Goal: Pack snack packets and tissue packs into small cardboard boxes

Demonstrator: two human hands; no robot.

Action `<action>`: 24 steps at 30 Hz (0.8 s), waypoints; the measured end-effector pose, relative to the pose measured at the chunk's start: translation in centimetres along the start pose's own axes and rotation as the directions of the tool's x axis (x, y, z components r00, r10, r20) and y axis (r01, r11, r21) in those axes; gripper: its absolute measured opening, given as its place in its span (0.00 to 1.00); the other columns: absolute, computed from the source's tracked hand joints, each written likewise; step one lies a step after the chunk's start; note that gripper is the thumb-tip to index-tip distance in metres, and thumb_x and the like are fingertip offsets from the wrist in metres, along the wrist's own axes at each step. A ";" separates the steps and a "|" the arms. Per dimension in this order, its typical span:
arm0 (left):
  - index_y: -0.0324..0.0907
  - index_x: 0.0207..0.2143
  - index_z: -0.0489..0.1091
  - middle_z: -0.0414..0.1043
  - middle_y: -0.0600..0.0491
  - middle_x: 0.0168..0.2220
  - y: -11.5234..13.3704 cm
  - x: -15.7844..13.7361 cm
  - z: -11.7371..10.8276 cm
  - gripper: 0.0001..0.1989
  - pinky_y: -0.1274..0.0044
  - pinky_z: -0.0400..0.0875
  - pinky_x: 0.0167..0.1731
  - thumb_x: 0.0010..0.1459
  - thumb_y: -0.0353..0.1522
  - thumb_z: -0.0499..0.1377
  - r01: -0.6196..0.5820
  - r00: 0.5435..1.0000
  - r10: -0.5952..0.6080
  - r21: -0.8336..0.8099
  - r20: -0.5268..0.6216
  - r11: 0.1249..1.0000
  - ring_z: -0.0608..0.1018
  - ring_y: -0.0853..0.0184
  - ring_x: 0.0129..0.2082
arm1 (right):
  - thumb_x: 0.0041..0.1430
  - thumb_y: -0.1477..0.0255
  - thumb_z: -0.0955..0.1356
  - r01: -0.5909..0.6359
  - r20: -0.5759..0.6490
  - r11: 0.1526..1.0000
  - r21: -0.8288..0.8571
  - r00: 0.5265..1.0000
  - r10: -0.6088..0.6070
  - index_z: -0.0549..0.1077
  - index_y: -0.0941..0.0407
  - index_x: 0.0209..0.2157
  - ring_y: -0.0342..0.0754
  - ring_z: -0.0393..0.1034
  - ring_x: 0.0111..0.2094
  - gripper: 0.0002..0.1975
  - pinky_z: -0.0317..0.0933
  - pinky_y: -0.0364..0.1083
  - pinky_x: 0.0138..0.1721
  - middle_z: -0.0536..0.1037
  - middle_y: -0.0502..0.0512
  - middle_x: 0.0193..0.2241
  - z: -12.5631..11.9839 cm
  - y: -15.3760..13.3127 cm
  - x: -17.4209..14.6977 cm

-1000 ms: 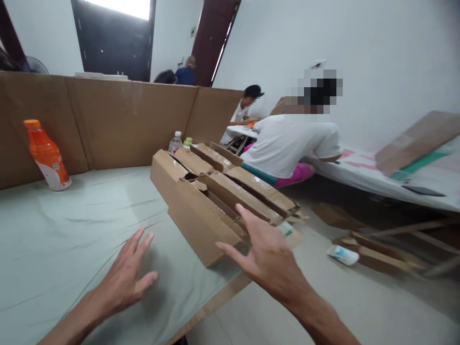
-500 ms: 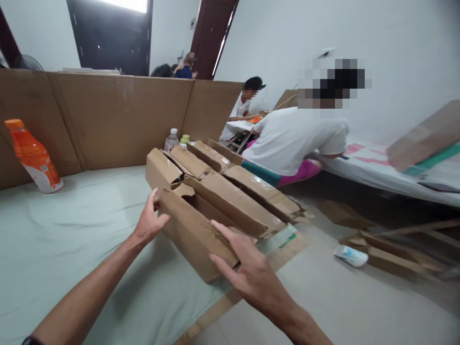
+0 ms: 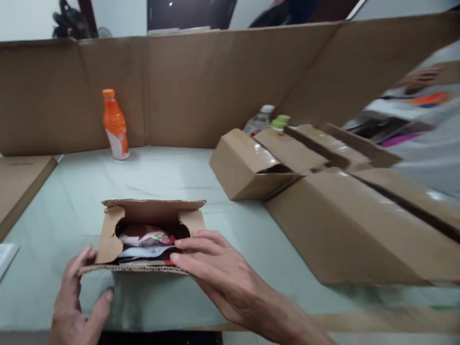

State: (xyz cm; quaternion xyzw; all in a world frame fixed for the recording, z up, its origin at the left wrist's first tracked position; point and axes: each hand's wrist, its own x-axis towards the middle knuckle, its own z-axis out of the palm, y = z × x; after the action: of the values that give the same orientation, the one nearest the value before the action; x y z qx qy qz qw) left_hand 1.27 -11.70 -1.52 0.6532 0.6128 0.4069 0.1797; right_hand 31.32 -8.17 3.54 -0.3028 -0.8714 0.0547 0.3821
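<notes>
An open cardboard box [image 3: 158,207] stands in front of me, flaps raised, with curved cut-outs in its side flaps. Inside lie a pink-and-white packet [image 3: 145,235], a pale packet [image 3: 147,251] and some darker items, partly covered. My left hand [image 3: 81,299] is at the box's front left corner, fingertips against its side and thumb spread away. With my right hand [image 3: 230,275] I grip the box's right end, fingers over its right flap and thumb at the front edge.
Several long cardboard boxes [image 3: 345,225] stand in a row at the right. Behind them are a clear bottle [image 3: 259,120] and a green-capped container [image 3: 280,121]. An orange bottle [image 3: 115,127] stands before a tall cardboard screen [image 3: 215,86]. Another carton [image 3: 21,184] is at the left.
My view has swung left. The open box, earlier at the near side of the row with both hands on it, now stands apart from the others, turned with its short end toward me.
</notes>
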 end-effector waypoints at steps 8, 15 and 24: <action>0.58 0.75 0.28 0.36 0.46 0.77 -4.7 3.5 -4.9 0.54 0.47 0.56 0.68 0.61 0.55 0.61 -0.147 0.916 0.202 -0.179 0.347 0.973 0.54 0.41 0.73 | 0.74 0.65 0.61 -0.057 0.320 0.975 0.215 0.947 -0.015 0.77 0.50 0.54 0.51 0.80 0.48 0.16 0.75 0.50 0.51 0.85 0.56 0.45 -1.7 -1.6 4.4; 0.55 0.75 0.24 0.40 0.44 0.77 -6.1 6.8 -2.5 0.63 0.48 0.59 0.67 0.56 0.49 0.70 -0.160 0.811 0.307 -0.317 0.498 0.935 0.55 0.38 0.73 | 0.67 0.74 0.67 -0.198 0.511 0.979 0.046 0.847 0.147 0.76 0.46 0.55 0.48 0.81 0.44 0.17 0.75 0.44 0.42 0.84 0.50 0.48 -0.3 -0.3 8.4; 0.61 0.75 0.29 0.47 0.47 0.75 -6.4 6.3 -2.3 0.62 0.48 0.56 0.68 0.54 0.47 0.72 -0.172 0.833 0.315 -0.328 0.455 0.929 0.54 0.41 0.73 | 0.49 0.81 0.69 0.146 0.702 0.963 -0.225 0.710 0.056 0.76 0.54 0.32 0.51 0.75 0.25 0.09 0.66 0.48 0.27 0.82 0.55 0.29 5.2 1.7 8.9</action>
State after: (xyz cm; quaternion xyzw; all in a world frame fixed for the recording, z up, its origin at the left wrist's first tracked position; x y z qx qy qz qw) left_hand -5.14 -5.14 -2.83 0.7781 0.3940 0.3237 0.3668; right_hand 23.86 -1.05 5.00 -0.2857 -0.9573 0.0395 -0.0204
